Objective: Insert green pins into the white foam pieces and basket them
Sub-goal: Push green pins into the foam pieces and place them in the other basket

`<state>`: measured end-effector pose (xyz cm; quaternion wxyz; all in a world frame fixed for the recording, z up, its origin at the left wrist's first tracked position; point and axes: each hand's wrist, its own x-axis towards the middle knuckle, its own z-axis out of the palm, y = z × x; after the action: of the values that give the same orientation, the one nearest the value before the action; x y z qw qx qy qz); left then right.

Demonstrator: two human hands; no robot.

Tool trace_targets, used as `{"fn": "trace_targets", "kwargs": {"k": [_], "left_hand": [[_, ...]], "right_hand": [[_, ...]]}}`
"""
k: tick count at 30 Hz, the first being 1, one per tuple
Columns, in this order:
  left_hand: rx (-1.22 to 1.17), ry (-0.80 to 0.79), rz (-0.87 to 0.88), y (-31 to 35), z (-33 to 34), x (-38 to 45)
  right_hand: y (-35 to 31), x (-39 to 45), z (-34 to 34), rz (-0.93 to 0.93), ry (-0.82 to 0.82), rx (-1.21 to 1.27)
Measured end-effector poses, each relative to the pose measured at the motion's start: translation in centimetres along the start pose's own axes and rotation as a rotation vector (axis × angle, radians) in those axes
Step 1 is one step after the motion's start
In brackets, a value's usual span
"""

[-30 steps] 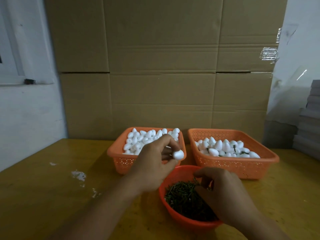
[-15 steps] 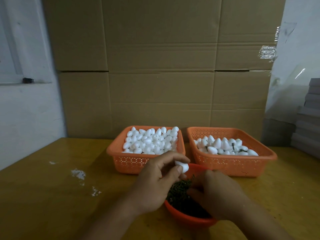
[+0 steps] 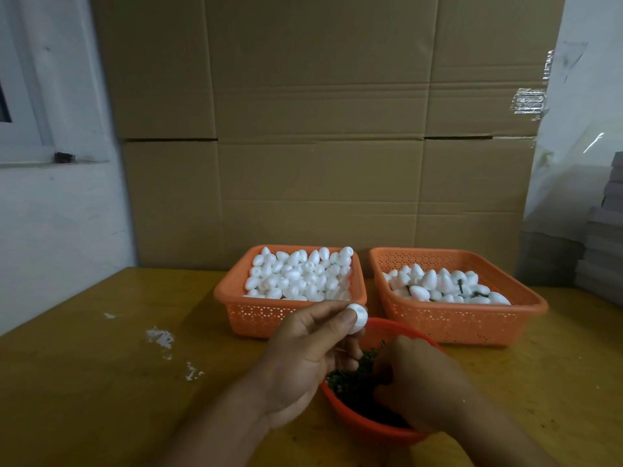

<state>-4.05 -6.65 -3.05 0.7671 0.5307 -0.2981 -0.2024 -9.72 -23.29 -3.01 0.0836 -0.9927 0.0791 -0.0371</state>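
Note:
My left hand [image 3: 308, 357] pinches one white foam piece [image 3: 357, 318] between thumb and forefinger, just above the near rim of the orange bowl [image 3: 364, 429]. Green pins [image 3: 350, 379] fill that bowl. My right hand [image 3: 421, 385] is down in the bowl among the pins, fingers curled; whether it grips a pin is hidden. Behind, the left orange basket [image 3: 236, 311] is heaped with plain foam pieces. The right orange basket [image 3: 472, 325] holds foam pieces with green pins showing.
A wall of cardboard boxes [image 3: 320, 129] stands right behind the baskets. White foam crumbs [image 3: 161, 338] lie on the yellow table [image 3: 84, 382] to the left. Grey stacked sheets [image 3: 606, 247] sit at the far right edge.
My left hand has brought the foam piece from over the left basket down toward the bowl. My right hand has stayed in the pins, shifting slightly.

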Motion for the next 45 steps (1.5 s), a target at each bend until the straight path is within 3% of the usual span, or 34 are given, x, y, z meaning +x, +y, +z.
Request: {"fn": "trace_targets", "kwargs": {"k": [8, 15, 19, 23, 27, 45], "left_hand": [[-0.067, -0.003, -0.026, 0.2, 0.0, -0.1], [-0.126, 0.02, -0.046, 0.0, -0.2, 0.0], [-0.175, -0.011, -0.057, -0.1, -0.3, 0.0], [-0.2, -0.031, -0.055, -0.2, -0.4, 0.0], [-0.226, -0.029, -0.057, -0.2, -0.6, 0.0], [-0.163, 0.042, -0.046, -0.1, 0.2, -0.2]], "right_hand": [[0.0, -0.4, 0.4, -0.003, 0.136, 0.108], [0.5, -0.7, -0.2, -0.031, 0.419, 0.266], [0.0, -1.1, -0.6, -0.076, 0.555, 0.598], [-0.9, -2.0, -0.8, -0.134, 0.561, 1.042], [-1.3, -2.5, -1.1, -0.213, 0.533, 1.215], [-1.7, -2.7, -0.6, -0.325, 0.695, 1.12]]}}
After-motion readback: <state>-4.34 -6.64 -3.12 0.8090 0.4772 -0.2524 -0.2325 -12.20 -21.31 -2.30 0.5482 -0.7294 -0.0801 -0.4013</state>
